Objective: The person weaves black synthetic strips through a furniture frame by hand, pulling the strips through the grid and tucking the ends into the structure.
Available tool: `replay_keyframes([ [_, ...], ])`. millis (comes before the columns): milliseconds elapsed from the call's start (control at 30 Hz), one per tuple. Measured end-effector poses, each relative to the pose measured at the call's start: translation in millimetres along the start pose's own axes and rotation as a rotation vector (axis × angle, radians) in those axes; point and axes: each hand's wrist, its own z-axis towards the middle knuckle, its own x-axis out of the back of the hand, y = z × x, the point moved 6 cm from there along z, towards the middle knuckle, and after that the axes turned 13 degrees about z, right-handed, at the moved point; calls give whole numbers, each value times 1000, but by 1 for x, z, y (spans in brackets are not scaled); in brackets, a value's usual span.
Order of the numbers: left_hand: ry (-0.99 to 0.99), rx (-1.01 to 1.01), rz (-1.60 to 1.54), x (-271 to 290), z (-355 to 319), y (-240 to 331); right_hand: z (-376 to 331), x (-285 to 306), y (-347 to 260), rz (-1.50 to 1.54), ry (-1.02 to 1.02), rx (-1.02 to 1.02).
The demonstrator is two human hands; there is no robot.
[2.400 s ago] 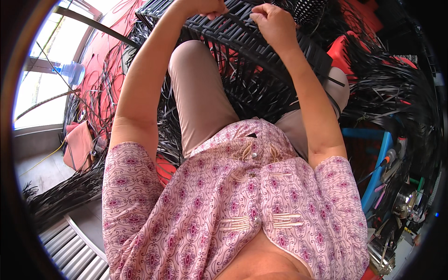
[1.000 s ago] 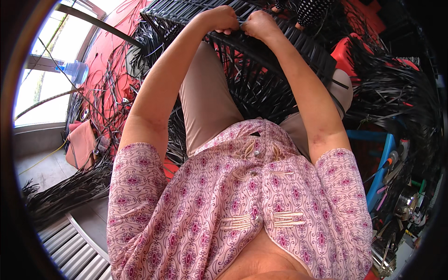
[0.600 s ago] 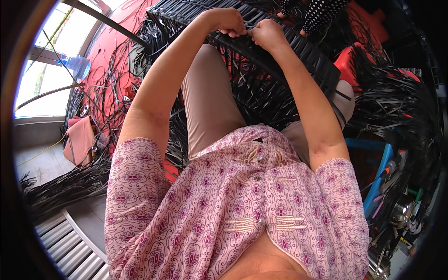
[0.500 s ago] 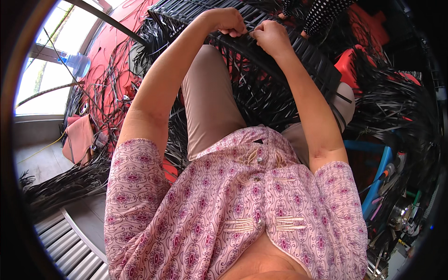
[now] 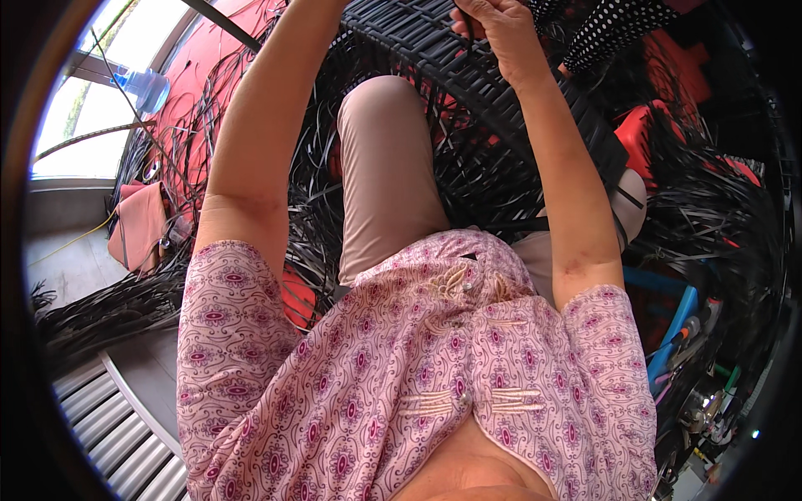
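Across my knees rests a black woven panel of flat plastic strips point(image 5: 418, 42), with long loose strips point(image 5: 493, 179) trailing from its near side. My right hand point(image 5: 504, 35) is over the weave near the top edge of the view. Its thumb and fingers are closed on a black strip point(image 5: 469, 35). My left forearm point(image 5: 271, 108) stretches up past the top edge, so the left hand is out of sight.
Bundles of black strips point(image 5: 693, 217) lie at the right, beside a red plastic object point(image 5: 637, 138) and a blue crate edge point(image 5: 681, 321). A pink bag point(image 5: 138, 227) sits at the left. At the top right is another person's polka-dot clothing point(image 5: 622, 32).
My hands have moved apart. The left has reached up and out of the view, while the right has risen slightly, holding a strip.
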Motion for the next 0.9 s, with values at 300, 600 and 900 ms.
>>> replay_keyframes([
  [300,21,48,234,-69,17,-63,-20,33,24,-44,152,-26],
  [600,-141,93,747,-89,21,-12,-19,43,43,-125,206,-152],
  [900,-132,169,417,-87,27,-46,6,43,61,-641,124,-229],
])
